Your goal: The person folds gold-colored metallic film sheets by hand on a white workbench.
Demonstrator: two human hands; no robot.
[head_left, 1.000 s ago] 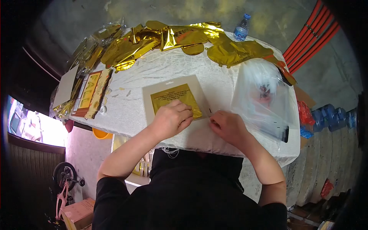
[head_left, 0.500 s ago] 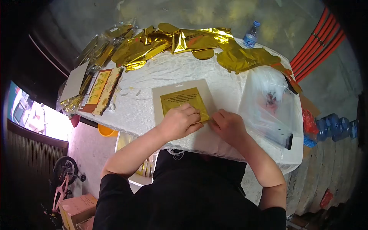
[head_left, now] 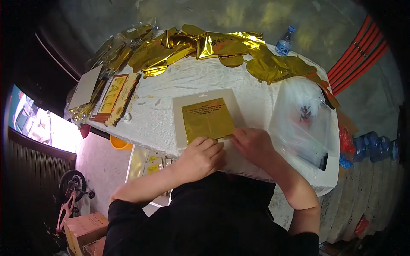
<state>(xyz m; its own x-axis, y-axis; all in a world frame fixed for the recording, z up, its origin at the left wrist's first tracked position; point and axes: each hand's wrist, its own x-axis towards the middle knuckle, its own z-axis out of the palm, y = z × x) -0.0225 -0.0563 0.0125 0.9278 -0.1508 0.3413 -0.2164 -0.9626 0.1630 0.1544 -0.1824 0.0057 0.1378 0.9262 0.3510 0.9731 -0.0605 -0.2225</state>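
Observation:
A folded gold foil sheet [head_left: 208, 119] with small dark print lies on a pale card [head_left: 179, 112] that has a hanging slot at its top edge. My left hand [head_left: 202, 154] is closed at the lower left edge of the foil, its fingers curled toward the table. At the foil's lower right corner, my right hand [head_left: 253, 143] pinches with thumb and fingertips. The fingertips of both hands are partly hidden, and the gap between the hands is small.
Gold foil balloons [head_left: 273, 67] spread along the table's far edge near a water bottle [head_left: 285, 41]. Clear plastic bags [head_left: 299, 123] lie at the right. Printed cards [head_left: 112, 100] and a grey card [head_left: 86, 87] lie at the left, beside wrapped foil packs.
My left hand has moved down from the middle of the foil to its lower edge, uncovering more gold. The right hand has shifted slightly down. The view has shifted a little.

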